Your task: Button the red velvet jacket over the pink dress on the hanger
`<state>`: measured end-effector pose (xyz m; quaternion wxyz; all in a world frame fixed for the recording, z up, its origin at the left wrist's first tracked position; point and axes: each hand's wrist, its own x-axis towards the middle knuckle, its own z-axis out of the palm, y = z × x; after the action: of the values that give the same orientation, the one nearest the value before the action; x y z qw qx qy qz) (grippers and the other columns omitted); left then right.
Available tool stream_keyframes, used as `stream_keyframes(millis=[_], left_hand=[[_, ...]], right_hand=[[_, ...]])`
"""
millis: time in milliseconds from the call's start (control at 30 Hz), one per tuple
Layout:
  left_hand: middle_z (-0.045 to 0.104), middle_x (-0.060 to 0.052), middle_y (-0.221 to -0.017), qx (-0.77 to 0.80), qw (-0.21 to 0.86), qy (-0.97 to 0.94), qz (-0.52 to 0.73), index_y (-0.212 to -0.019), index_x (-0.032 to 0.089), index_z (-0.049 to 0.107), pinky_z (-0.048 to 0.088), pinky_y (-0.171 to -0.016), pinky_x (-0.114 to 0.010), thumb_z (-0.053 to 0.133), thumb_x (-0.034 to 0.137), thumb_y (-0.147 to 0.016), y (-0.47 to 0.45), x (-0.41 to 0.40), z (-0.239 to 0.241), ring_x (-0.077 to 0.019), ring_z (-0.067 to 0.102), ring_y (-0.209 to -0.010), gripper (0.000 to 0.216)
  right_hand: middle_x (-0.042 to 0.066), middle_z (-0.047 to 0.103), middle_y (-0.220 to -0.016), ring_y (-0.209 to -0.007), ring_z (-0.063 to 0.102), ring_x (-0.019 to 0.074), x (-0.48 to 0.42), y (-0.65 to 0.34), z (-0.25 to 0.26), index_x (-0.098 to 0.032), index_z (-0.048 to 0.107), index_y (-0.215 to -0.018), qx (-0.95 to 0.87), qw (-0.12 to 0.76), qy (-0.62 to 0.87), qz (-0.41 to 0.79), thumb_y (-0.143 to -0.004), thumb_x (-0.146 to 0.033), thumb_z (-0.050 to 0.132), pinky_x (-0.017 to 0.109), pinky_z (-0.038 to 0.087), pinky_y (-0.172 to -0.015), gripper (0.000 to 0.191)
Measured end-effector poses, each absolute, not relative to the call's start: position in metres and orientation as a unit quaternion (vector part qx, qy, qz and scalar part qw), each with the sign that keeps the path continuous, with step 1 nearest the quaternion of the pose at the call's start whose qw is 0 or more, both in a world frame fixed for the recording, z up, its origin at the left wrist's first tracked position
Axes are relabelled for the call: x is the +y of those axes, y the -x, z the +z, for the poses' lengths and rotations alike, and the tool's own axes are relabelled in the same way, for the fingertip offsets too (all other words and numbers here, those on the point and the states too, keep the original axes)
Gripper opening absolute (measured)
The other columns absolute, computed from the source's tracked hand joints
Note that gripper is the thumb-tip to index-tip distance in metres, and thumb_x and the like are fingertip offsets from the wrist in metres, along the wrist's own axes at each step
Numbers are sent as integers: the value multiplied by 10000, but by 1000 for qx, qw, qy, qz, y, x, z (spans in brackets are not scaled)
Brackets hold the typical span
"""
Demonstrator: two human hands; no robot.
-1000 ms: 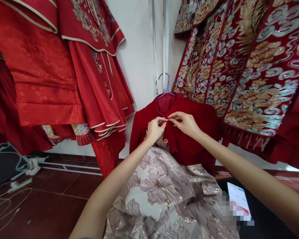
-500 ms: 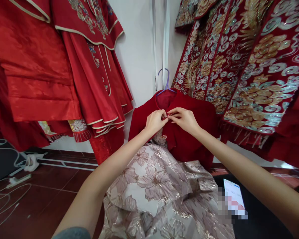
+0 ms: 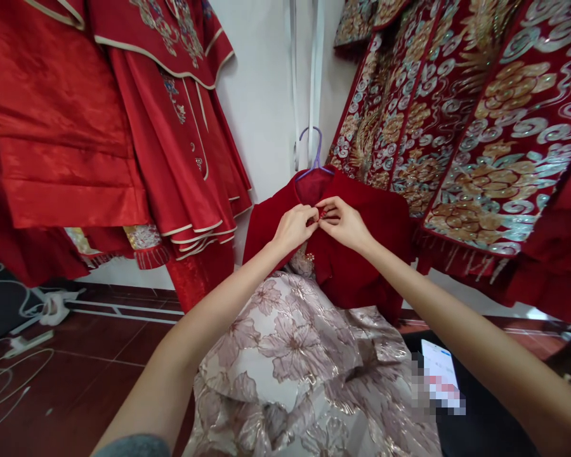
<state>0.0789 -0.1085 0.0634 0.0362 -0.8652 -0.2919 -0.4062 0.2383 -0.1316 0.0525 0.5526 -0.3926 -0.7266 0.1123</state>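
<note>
A dark red velvet jacket (image 3: 371,212) hangs in front of me on a purple hanger (image 3: 318,152), over a pale dress (image 3: 295,346) with pinkish metallic flowers. Just below the collar, my left hand (image 3: 295,227) pinches the jacket's front edge. My right hand (image 3: 345,223) meets it there, thumb and forefinger closed on the opposite side of the front opening. A small bright red piece, perhaps a knot button, shows between the fingertips; they partly cover it. Beneath the hands sits a gold, beaded ornament (image 3: 309,257) at the opening.
Red garments (image 3: 171,139) hang at the left, and an embroidered red gown (image 3: 485,158) with tassels at the right. A phone (image 3: 440,371) lies lit on a black surface beside the dress. White cables and a power strip (image 3: 28,343) lie on the tiled floor near a rack's rail.
Both hands stay together at the jacket's front, with the fingertips slightly shifted and the red piece showing more. The whole view has moved a little.
</note>
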Motion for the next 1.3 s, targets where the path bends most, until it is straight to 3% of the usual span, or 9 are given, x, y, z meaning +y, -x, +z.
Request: stream_keyframes(millis=[133,233,333,467,600,833,1000,1167,1300], left_hand=[[679,-53,-942,-309,-161,772,-532,-918,181,606,488,-796,-267,605,294,-813,-82,-108,35,-144,623,-840,155],[682,-89,-972,-327,-353,656,-582,-990,166,571,522,-726,-261,451,463,-895,-82,-108,9,-133,647,-789,334],[675,-99,-942,-343,-466,572,-581,-979,159,562,534,-676,-270,314,500,-929,-82,-107,-13,-127,650,-702,425],[652,-54,-816,-411,-425,536,-602,-968,165,515,513,-651,-264,419,349,-903,-88,-106,-36,-113,623,-622,218],[631,-4,-771,-494,-202,620,-575,-928,200,528,470,-726,-283,564,299,-825,-94,-116,-56,-128,594,-673,147],[525,-104,-1152,-544,34,611,-574,-1108,206,502,350,-946,-416,657,367,-757,-97,-134,-59,-266,478,-1096,416],[482,-144,-1184,-542,-31,537,-646,-1225,163,364,350,-960,-414,787,346,-588,-96,-123,-59,-269,474,-1094,787],[569,-58,-1038,-478,-147,516,-695,-1068,198,456,403,-914,-363,705,124,-586,-93,-109,-67,-187,555,-951,547],[640,-57,-945,-368,-261,455,-767,-984,171,567,462,-868,-311,640,140,-658,-87,-105,-64,-155,611,-879,336]], right_hand=[[136,401,-1358,-1187,517,217,-140,-225,18,-247,268,-1361,-695,604,371,119,-743,-295,600,397,470,-996,703],[139,95,-1538,-1418,173,310,-157,-214,-22,-259,57,-1458,-719,569,399,-9,-664,-358,713,519,272,-1131,1035],[89,-17,-1567,-1441,45,320,-166,-207,-59,-283,80,-1473,-733,498,454,-98,-730,-237,634,595,138,-1149,928],[129,206,-1515,-1407,214,296,-163,-211,-78,-254,306,-1399,-695,523,477,-124,-807,-145,484,572,250,-1114,628],[121,591,-1083,-1032,573,245,-176,-220,-67,-177,536,-1112,-583,652,483,-52,-857,-222,470,450,470,-905,266],[58,629,-952,-858,605,160,-227,-215,-33,-189,558,-978,-526,724,414,164,-812,-289,610,302,497,-796,200],[56,625,-1043,-941,602,164,-227,-202,-34,-228,562,-1131,-615,657,386,204,-859,-256,546,318,485,-863,273],[64,637,-1077,-980,612,174,-200,-186,-38,-205,594,-1083,-660,612,361,244,-852,-277,562,312,500,-870,244],[97,638,-1100,-871,637,157,-171,-175,-33,-171,612,-1109,-650,608,388,240,-901,-347,481,293,537,-783,302]])
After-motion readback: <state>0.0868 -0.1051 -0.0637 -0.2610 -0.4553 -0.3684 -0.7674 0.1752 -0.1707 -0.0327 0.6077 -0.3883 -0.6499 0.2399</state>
